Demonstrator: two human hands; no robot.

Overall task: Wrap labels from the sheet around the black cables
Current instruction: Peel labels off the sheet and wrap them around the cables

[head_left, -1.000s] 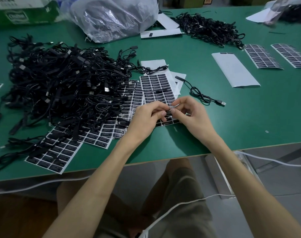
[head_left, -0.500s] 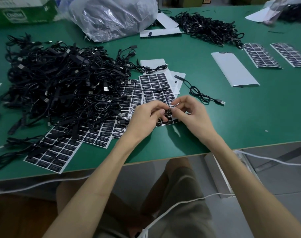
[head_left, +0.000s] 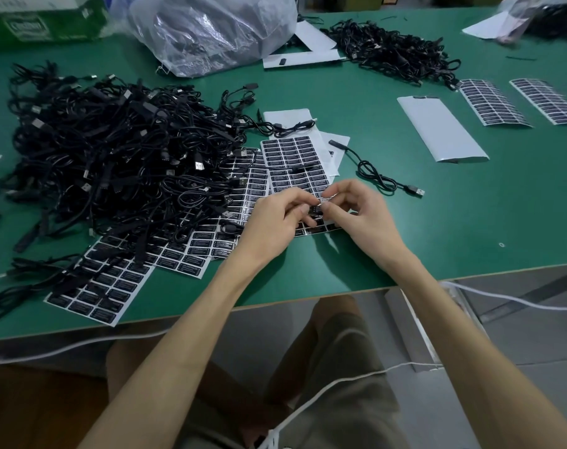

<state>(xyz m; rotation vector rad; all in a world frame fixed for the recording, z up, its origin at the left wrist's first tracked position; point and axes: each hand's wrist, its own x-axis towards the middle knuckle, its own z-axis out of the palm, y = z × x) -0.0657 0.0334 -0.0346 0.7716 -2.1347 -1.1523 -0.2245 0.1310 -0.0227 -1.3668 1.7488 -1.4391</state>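
Green table (head_left: 405,228); black cables (head_left: 113,163) heaped.

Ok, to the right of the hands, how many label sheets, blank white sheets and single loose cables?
Label sheets: 2
Blank white sheets: 2, one far back under plastic
Single loose cables: 1, just beyond the right hand
Total: 5

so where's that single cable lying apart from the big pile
In the head view, the single cable lies on the green table right of centre, just beyond the right hand and beside the label sheet.
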